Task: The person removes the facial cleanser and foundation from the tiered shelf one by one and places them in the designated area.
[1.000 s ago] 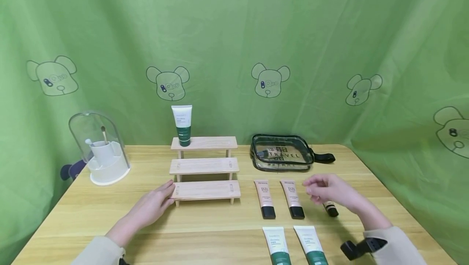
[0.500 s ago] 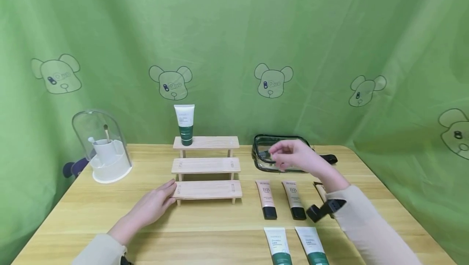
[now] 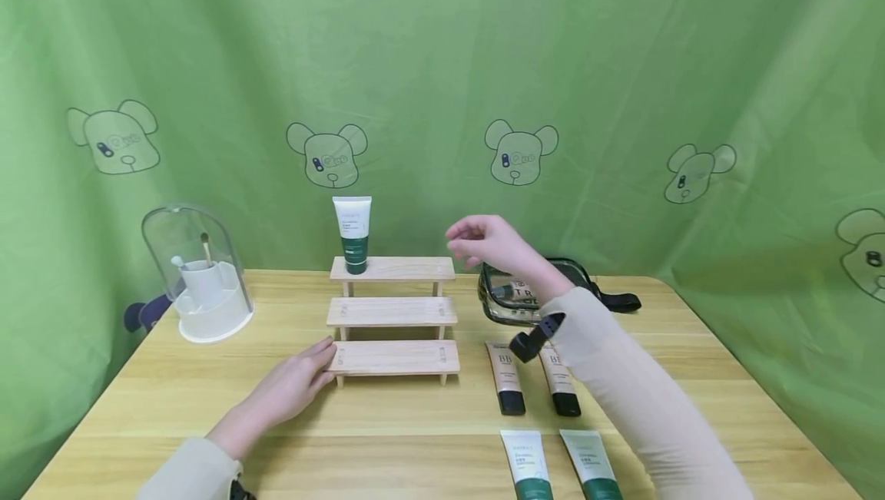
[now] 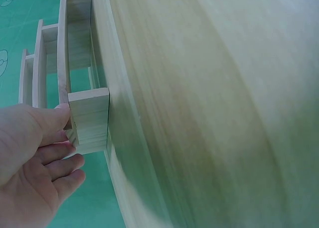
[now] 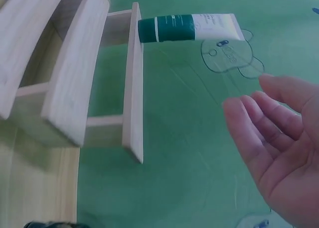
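A three-tier wooden stand stands mid-table. My left hand holds the left end of its lowest tier; in the left wrist view the thumb and fingers meet at that corner. On the left of the top tier, a white and green cream tube stands upright on its cap. My right hand is in the air right of the top tier, fingers loosely bent and holding nothing. In the right wrist view, a gap separates this hand from the tube.
Two BB cream tubes and two white and green tubes lie at right. Behind the right forearm is a clear travel pouch. A domed brush holder stands at left. A green curtain hangs behind.
My right hand has moved left and up from beside the BB cream tubes, past the pouch, to near the top tier. My left hand keeps its place on the stand.
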`<action>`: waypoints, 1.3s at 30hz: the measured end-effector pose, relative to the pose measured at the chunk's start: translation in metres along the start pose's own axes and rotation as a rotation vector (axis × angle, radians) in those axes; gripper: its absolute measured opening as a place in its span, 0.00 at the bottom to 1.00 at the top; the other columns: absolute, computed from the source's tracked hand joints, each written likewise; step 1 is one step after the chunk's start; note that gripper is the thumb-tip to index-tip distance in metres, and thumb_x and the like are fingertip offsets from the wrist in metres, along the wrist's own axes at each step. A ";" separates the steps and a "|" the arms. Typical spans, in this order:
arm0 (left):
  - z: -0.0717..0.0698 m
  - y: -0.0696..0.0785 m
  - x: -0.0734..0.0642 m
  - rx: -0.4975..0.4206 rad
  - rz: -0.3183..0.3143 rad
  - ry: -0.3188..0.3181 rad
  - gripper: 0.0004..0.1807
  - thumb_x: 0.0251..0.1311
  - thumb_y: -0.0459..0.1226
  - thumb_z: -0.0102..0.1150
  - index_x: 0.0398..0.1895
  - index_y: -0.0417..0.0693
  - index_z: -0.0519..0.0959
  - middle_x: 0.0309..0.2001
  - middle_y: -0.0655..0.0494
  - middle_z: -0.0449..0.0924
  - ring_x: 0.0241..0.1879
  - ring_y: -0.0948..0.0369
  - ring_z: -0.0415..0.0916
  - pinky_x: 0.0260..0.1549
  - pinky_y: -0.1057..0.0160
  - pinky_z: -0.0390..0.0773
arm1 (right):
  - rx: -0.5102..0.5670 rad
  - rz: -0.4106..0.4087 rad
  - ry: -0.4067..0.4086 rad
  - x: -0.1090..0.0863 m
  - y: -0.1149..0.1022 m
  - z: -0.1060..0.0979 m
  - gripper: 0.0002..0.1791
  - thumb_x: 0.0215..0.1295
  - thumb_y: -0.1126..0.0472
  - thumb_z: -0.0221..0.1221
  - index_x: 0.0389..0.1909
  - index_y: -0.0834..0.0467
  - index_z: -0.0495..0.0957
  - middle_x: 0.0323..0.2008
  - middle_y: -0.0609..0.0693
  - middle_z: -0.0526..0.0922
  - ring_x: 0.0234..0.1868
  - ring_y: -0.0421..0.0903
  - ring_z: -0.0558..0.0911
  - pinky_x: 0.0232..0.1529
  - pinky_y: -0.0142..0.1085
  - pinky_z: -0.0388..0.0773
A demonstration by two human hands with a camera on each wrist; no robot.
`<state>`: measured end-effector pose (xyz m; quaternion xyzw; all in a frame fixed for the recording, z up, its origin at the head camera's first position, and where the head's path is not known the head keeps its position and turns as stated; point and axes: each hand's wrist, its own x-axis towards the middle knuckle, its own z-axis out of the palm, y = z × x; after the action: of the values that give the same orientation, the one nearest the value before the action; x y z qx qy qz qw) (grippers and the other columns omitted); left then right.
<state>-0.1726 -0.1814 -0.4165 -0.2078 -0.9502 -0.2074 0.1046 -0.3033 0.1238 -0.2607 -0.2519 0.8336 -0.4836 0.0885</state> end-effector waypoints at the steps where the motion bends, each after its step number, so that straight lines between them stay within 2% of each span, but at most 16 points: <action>1: 0.000 0.000 0.000 0.001 0.000 -0.001 0.24 0.57 0.33 0.58 0.56 0.28 0.70 0.59 0.35 0.66 0.55 0.42 0.68 0.54 0.46 0.68 | -0.009 -0.013 0.004 0.005 -0.002 0.003 0.16 0.61 0.64 0.59 0.47 0.66 0.73 0.38 0.58 0.78 0.38 0.54 0.79 0.40 0.43 0.81; 5: -0.001 0.001 0.000 0.003 0.001 -0.001 0.24 0.57 0.33 0.59 0.55 0.28 0.70 0.58 0.35 0.66 0.54 0.42 0.68 0.53 0.46 0.69 | -0.009 -0.064 0.023 0.025 -0.010 0.018 0.14 0.61 0.65 0.58 0.46 0.66 0.74 0.38 0.57 0.78 0.40 0.57 0.79 0.38 0.41 0.82; 9: -0.001 0.001 0.000 0.002 -0.002 -0.004 0.24 0.57 0.32 0.59 0.55 0.28 0.70 0.58 0.35 0.67 0.54 0.42 0.68 0.53 0.46 0.69 | 0.015 -0.102 0.039 0.042 -0.016 0.033 0.13 0.60 0.66 0.59 0.46 0.66 0.74 0.37 0.57 0.78 0.38 0.54 0.79 0.37 0.41 0.82; 14: -0.001 0.002 0.001 0.000 -0.009 -0.010 0.24 0.57 0.32 0.59 0.55 0.28 0.70 0.58 0.35 0.66 0.54 0.42 0.68 0.53 0.46 0.69 | 0.048 -0.126 0.076 0.059 -0.026 0.050 0.14 0.60 0.66 0.59 0.46 0.66 0.74 0.38 0.56 0.77 0.36 0.49 0.78 0.36 0.41 0.82; 19: -0.002 0.002 0.001 -0.002 -0.012 -0.014 0.24 0.57 0.32 0.58 0.55 0.28 0.70 0.59 0.35 0.66 0.55 0.42 0.68 0.53 0.46 0.68 | 0.086 -0.129 0.138 0.074 -0.035 0.065 0.17 0.60 0.65 0.60 0.50 0.64 0.73 0.41 0.56 0.77 0.39 0.48 0.77 0.34 0.37 0.82; 23: -0.002 0.002 0.001 -0.003 -0.012 -0.014 0.24 0.57 0.32 0.58 0.55 0.28 0.70 0.59 0.35 0.66 0.54 0.42 0.68 0.53 0.46 0.68 | 0.121 -0.136 0.180 0.081 -0.039 0.076 0.22 0.60 0.65 0.60 0.55 0.61 0.71 0.45 0.59 0.76 0.41 0.49 0.77 0.35 0.39 0.82; 26: -0.002 0.002 0.001 -0.003 -0.010 -0.015 0.24 0.58 0.33 0.58 0.56 0.28 0.70 0.59 0.35 0.66 0.55 0.42 0.68 0.53 0.46 0.68 | 0.130 -0.140 0.214 0.085 -0.041 0.082 0.21 0.60 0.66 0.60 0.56 0.59 0.72 0.46 0.58 0.76 0.42 0.49 0.78 0.34 0.38 0.83; 29: -0.001 0.002 0.001 -0.002 -0.006 -0.013 0.24 0.58 0.32 0.58 0.56 0.28 0.70 0.59 0.35 0.66 0.55 0.42 0.68 0.53 0.46 0.68 | 0.124 -0.131 0.238 0.087 -0.042 0.087 0.18 0.60 0.66 0.59 0.52 0.59 0.74 0.44 0.56 0.77 0.40 0.47 0.78 0.33 0.37 0.83; 35: -0.002 0.002 0.000 0.000 0.003 -0.005 0.24 0.57 0.32 0.59 0.55 0.27 0.70 0.58 0.34 0.66 0.54 0.41 0.68 0.53 0.46 0.69 | 0.132 -0.112 0.260 0.090 -0.042 0.094 0.09 0.62 0.66 0.57 0.44 0.61 0.76 0.39 0.55 0.80 0.37 0.47 0.79 0.34 0.42 0.83; 39: -0.001 0.002 0.001 0.000 0.006 -0.006 0.24 0.57 0.32 0.59 0.55 0.27 0.70 0.58 0.34 0.66 0.54 0.41 0.68 0.53 0.46 0.69 | 0.136 -0.118 0.285 0.087 -0.042 0.096 0.08 0.63 0.67 0.56 0.42 0.62 0.76 0.36 0.55 0.80 0.37 0.50 0.79 0.32 0.40 0.83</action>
<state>-0.1723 -0.1800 -0.4145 -0.2113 -0.9498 -0.2065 0.1026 -0.3264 -0.0099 -0.2662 -0.2225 0.7869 -0.5740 -0.0423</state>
